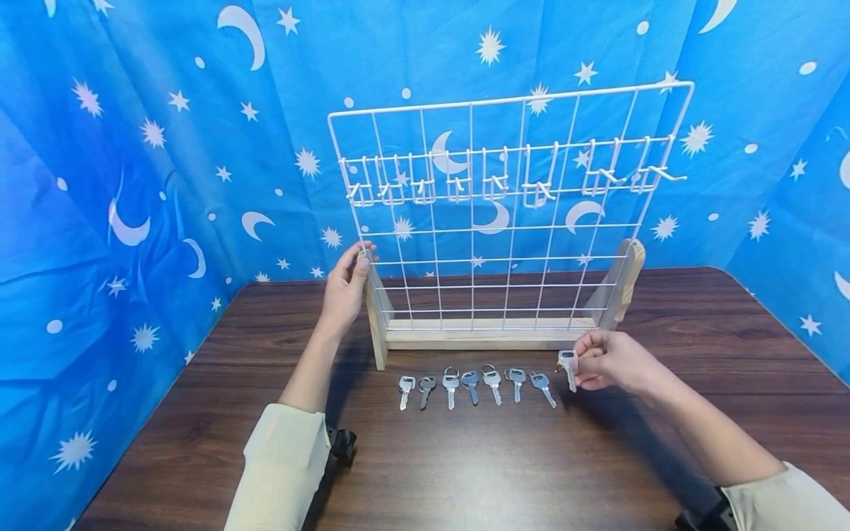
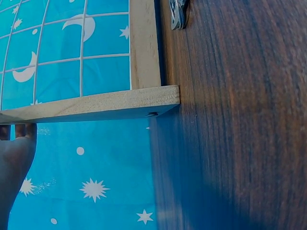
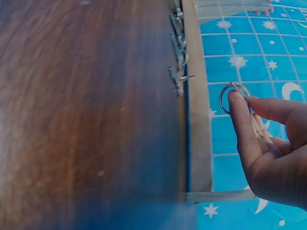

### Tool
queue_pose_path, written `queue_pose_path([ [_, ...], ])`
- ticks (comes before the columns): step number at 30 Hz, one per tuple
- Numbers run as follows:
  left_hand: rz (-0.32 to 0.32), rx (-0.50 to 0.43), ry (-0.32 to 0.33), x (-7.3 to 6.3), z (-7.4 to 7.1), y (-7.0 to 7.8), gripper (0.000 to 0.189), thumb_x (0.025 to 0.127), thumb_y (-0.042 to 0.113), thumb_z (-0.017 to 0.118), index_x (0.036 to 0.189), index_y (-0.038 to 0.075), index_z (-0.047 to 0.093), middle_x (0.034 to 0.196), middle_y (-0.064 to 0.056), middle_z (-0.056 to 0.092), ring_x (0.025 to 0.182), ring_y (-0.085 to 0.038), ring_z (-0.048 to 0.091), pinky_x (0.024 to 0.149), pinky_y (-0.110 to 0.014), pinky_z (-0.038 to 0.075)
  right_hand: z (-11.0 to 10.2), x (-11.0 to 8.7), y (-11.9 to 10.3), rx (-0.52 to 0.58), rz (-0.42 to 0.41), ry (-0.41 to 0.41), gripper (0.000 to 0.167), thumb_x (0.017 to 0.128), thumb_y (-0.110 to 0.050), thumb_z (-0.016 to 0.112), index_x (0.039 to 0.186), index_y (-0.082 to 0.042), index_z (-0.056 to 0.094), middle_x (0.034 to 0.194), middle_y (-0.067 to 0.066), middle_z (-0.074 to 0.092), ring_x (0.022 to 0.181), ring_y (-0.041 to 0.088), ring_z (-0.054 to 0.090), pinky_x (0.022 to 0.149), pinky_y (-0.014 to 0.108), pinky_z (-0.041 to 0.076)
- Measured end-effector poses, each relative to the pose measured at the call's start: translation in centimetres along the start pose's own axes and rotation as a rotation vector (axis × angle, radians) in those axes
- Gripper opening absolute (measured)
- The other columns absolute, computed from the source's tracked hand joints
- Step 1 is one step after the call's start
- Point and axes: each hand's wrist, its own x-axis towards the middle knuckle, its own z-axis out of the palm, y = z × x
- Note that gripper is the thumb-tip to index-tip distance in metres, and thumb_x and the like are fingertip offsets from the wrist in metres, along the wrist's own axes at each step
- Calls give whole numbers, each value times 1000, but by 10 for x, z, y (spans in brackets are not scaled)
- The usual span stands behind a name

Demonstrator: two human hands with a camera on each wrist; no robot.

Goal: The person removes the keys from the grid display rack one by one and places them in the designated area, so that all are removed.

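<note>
My right hand (image 1: 614,360) pinches a silver key (image 1: 568,367) just above the table, near the front right of a white wire grid rack (image 1: 473,230) on a wooden stand. In the right wrist view, the key ring (image 3: 221,101) shows at the thumb and fingertip, while the key's blade is hidden. My left hand (image 1: 347,284) grips the top of the stand's left wooden side (image 1: 377,324). Several keys with rings, among them a leftmost key (image 1: 405,391) and a rightmost key (image 1: 543,389), lie in a row in front of the rack's base.
Several white wire hooks hang in a row across the upper grid, the rightmost hook (image 1: 664,174) jutting forward. The stand's right wooden side (image 1: 627,284) rises behind my right hand. A blue curtain (image 1: 166,147) with moons and stars surrounds the dark wooden table (image 1: 465,472).
</note>
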Motion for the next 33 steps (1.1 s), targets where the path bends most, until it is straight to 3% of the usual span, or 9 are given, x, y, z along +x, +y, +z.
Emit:
queue_pose_path([
  [20, 1, -20, -1, 1, 0, -2, 35, 100, 8, 38, 132, -7, 42, 131, -23, 47, 119, -33, 47, 101, -36, 37, 3, 12, 27, -23, 121, -32, 12, 81, 4, 53, 90, 8, 48, 72, 7, 60, 63, 15, 62, 58, 28, 55],
  [33, -13, -2, 0, 0, 0, -1, 36, 100, 10, 38, 133, -6, 41, 132, -21, 47, 119, -30, 47, 101, -32, 37, 3, 9, 33, -95, 135, 0, 11, 78, 3, 52, 88, 7, 51, 70, 5, 60, 61, 16, 60, 56, 30, 54],
])
